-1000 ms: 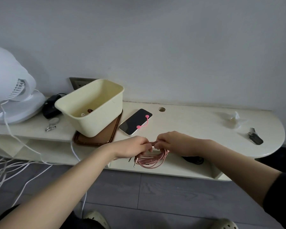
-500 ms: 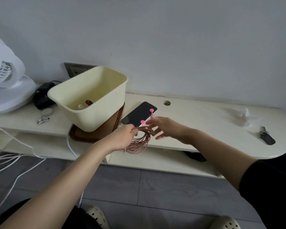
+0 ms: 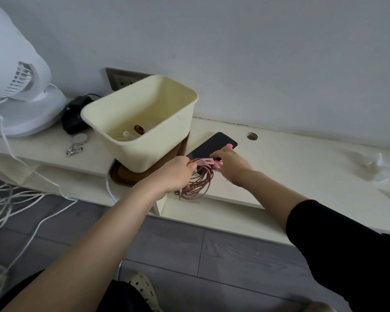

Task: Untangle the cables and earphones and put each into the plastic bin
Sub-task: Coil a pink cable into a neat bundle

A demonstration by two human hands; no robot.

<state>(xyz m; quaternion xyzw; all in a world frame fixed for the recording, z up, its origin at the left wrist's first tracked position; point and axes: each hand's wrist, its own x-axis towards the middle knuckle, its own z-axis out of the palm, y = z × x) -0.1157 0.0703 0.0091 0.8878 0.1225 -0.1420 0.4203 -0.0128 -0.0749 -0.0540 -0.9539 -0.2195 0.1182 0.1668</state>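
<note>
At the front edge of the bench (image 3: 302,167), beside the plastic bin (image 3: 144,143), the left hand (image 3: 178,174) grips the coiled pink cable (image 3: 200,184). It looks light and limp, best held across its gathered loops. The right hand (image 3: 231,164) lies over the pink earphones (image 3: 229,145) on the phone (image 3: 212,146); I cannot tell whether it pinches them.

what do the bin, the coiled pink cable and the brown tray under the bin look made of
Bin: cream plastic, smooth and slightly glossy, with a thin moulded rim. Coiled cable, gripped by the left hand: rose-pink with a faint sheen, probably a rubbery or braided jacket; too fine to tell. Tray: brown, grooved rim; wood or wood-look plastic, unclear.
</note>
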